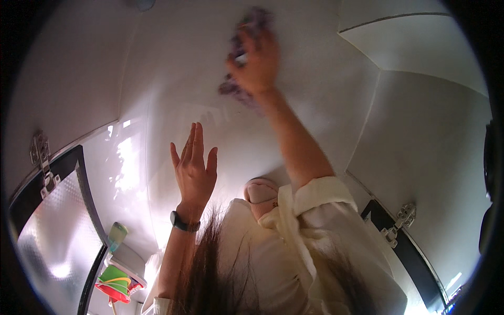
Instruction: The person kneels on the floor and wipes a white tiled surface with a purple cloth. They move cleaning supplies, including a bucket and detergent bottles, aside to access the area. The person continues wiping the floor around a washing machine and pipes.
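Observation:
Reaching far forward, my right hand grips a crumpled purple cloth against a smooth pale panel. Both the hand and the cloth are blurred. Part of the cloth bunches out beyond my fingertips, and another fold shows below the palm. My left hand is held flat with its fingers apart and nothing in it. A dark band circles that wrist. Whether the left palm touches the panel, I cannot tell.
Cabinet doors with dark frames stand open on both sides, on metal hinges. A greenish translucent container and green and red items are at lower left. My slippered foot is below.

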`<move>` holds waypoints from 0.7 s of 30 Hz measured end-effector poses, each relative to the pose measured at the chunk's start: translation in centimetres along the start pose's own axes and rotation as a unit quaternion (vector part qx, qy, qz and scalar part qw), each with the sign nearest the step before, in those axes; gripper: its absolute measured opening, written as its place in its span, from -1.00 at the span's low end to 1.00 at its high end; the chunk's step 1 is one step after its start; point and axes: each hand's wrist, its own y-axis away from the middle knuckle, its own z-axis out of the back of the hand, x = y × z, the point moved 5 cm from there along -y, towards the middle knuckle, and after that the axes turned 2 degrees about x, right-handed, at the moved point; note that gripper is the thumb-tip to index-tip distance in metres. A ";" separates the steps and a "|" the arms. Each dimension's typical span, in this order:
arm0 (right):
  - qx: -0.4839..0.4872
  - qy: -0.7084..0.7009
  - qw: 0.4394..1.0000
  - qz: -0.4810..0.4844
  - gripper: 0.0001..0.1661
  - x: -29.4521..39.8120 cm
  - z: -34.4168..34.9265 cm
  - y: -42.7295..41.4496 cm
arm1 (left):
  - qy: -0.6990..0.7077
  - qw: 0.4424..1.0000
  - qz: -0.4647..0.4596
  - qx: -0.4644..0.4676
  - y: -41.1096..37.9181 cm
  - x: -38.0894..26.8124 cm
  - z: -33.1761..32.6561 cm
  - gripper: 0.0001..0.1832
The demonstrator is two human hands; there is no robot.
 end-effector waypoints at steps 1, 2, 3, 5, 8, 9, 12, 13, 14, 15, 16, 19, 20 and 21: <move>0.037 -0.040 0.998 0.009 -0.12 2.7 -1.2 0.3 | -0.001 1.000 0.004 -0.003 0.1 0.2 0.3 -0.28; 0.049 -0.091 0.994 0.034 -0.12 5.7 -2.1 0.9 | -0.006 1.000 0.010 -0.008 0.6 0.5 0.7 -0.28; 0.063 -0.135 0.987 0.059 -0.12 7.8 -2.6 1.3 | -0.009 1.000 0.013 -0.009 0.8 0.7 1.1 -0.29; 0.077 -0.187 0.978 0.058 -0.16 9.2 -3.3 2.0 | -0.010 1.000 0.012 -0.009 1.1 1.0 1.5 -0.29; 0.038 -0.371 0.926 -0.056 -0.19 7.4 -1.6 2.2 | -0.017 1.000 0.011 -0.020 1.9 1.3 2.3 -0.30; 0.014 -0.442 0.890 -0.110 -0.20 5.9 -0.1 2.2 | -0.014 0.999 0.009 -0.030 2.3 1.6 2.3 -0.29; 0.002 -0.468 0.853 -0.233 -0.10 2.2 8.5 2.4 | -0.012 0.998 0.041 -0.039 4.1 3.6 1.9 -0.28; -0.040 -0.471 0.844 -0.255 -0.04 -0.2 11.1 2.7 | -0.005 0.999 0.040 -0.032 4.1 3.4 1.4 -0.28; -0.045 -0.399 0.879 -0.258 0.01 -2.5 13.8 2.8 | -0.001 0.999 0.040 -0.026 4.2 3.2 1.1 -0.28; -0.047 -0.331 0.905 -0.261 0.06 -4.7 15.5 3.1 | -0.004 0.999 0.045 -0.019 4.4 3.3 0.9 -0.28; -0.039 -0.271 0.928 -0.254 0.02 -7.5 16.7 3.7 | 0.001 0.999 0.041 -0.014 4.5 3.0 0.8 -0.28; 0.083 0.060 0.964 -0.244 -0.08 -17.1 16.8 5.6 | 0.022 0.999 0.024 0.004 3.9 1.3 -0.1 -0.29; 0.136 0.191 0.943 -0.237 -0.10 -19.1 16.3 5.4 | 0.025 1.000 0.016 0.005 3.6 0.8 -0.3 -0.29; 0.159 0.210 0.938 -0.225 -0.10 -19.3 15.2 4.4 | 0.020 1.000 0.016 0.004 3.5 0.6 0.0 -0.29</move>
